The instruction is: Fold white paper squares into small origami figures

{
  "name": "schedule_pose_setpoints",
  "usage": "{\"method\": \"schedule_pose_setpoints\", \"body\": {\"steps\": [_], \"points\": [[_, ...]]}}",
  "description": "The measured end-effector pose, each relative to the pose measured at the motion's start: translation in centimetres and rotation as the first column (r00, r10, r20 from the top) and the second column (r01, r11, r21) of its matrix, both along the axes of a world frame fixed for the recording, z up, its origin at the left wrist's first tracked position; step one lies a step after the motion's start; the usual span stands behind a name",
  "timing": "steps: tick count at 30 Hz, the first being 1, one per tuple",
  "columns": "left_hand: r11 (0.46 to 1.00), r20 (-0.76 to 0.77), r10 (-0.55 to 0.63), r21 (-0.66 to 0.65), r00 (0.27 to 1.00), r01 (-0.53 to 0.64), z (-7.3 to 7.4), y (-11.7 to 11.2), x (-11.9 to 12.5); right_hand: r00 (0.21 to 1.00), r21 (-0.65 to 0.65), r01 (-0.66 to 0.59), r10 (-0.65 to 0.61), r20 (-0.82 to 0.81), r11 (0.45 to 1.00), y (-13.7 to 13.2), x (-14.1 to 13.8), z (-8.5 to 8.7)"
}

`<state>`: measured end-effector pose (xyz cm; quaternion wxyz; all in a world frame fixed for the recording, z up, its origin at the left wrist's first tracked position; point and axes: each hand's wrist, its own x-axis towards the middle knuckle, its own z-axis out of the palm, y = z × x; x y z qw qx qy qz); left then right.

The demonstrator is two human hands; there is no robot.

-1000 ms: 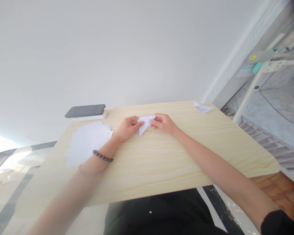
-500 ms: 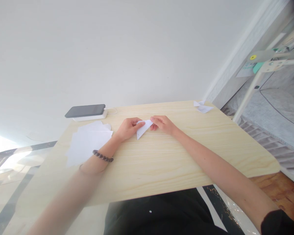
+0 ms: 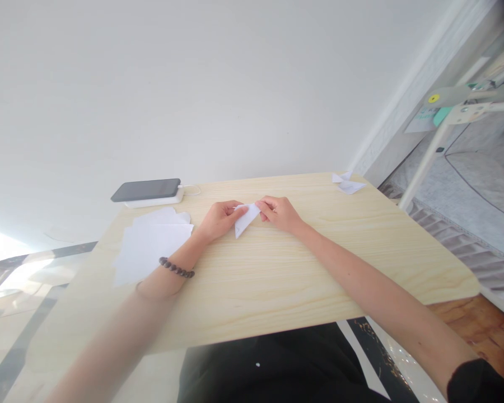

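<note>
A small white folded paper (image 3: pixel 244 220), pointed at its lower left end, lies just above the pale wooden table (image 3: pixel 277 268) near its far middle. My left hand (image 3: pixel 220 218) pinches the paper's left upper edge with thumb and fingers closed. My right hand (image 3: pixel 279 212) pinches its right end, fingers curled. A dark bead bracelet (image 3: pixel 176 268) circles my left wrist.
A stack of white paper sheets (image 3: pixel 151 246) lies left of my hands. A dark phone (image 3: pixel 147 190) rests on a white charger block at the table's far left. Folded paper pieces (image 3: pixel 348 183) sit at the far right corner. A white lamp arm (image 3: pixel 441 134) stands right of the table.
The paper has been folded narrower and tipped down to the left. My right hand has shifted slightly left along it; my left hand has stayed put.
</note>
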<state>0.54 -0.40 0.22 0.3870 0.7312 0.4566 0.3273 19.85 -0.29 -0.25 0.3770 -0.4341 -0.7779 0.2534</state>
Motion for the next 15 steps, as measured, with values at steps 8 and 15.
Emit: {"method": "schedule_pose_setpoints", "body": {"steps": [8, 15], "points": [[0.96, 0.153, -0.212, -0.152, 0.965, 0.235, 0.84, -0.32, -0.37, 0.989, 0.037, 0.123, -0.12, -0.088, 0.992, 0.43, 0.44, -0.18], [0.947, 0.11, -0.255, -0.173, 0.961, 0.271, 0.27, 0.08, -0.73, 0.986, 0.05, 0.132, -0.126, -0.105, 0.99, 0.42, 0.45, -0.23]]}}
